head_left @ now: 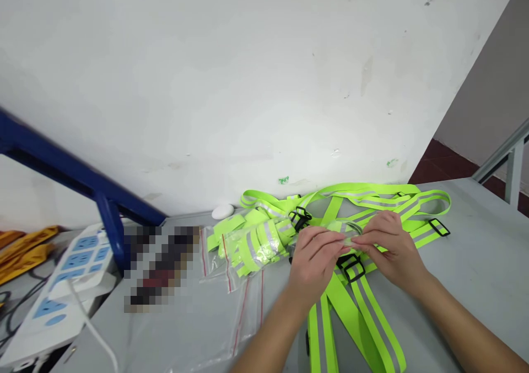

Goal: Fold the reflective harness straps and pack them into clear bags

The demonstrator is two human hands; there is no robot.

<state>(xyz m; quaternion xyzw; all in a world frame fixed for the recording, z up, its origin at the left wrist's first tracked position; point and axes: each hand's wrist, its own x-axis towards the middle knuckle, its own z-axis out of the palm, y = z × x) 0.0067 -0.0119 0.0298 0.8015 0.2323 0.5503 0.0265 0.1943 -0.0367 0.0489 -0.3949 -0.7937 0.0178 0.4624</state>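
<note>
My left hand [316, 257] and my right hand [390, 249] meet, fingertips pinched together on the edge of a clear zip bag [339, 227]. A bit of red seal line shows between the fingers, and the bag appears to have neon yellow-green reflective strap inside. Beneath and around my hands lie loose yellow-green straps [374, 323] with silver stripes and black plastic buckles [352, 268]. Just left of my left hand, a filled clear bag [260, 246] holds folded reflective strap. My fingers hide part of the bag they grip.
Flat clear bags with red seal lines [235, 318] lie on the grey table [475, 285]. A white oval object [222, 211] sits by the wall. At left are a blue metal bar [78, 177], a white power strip [66, 279] with a cable, and orange-yellow straps [28, 252].
</note>
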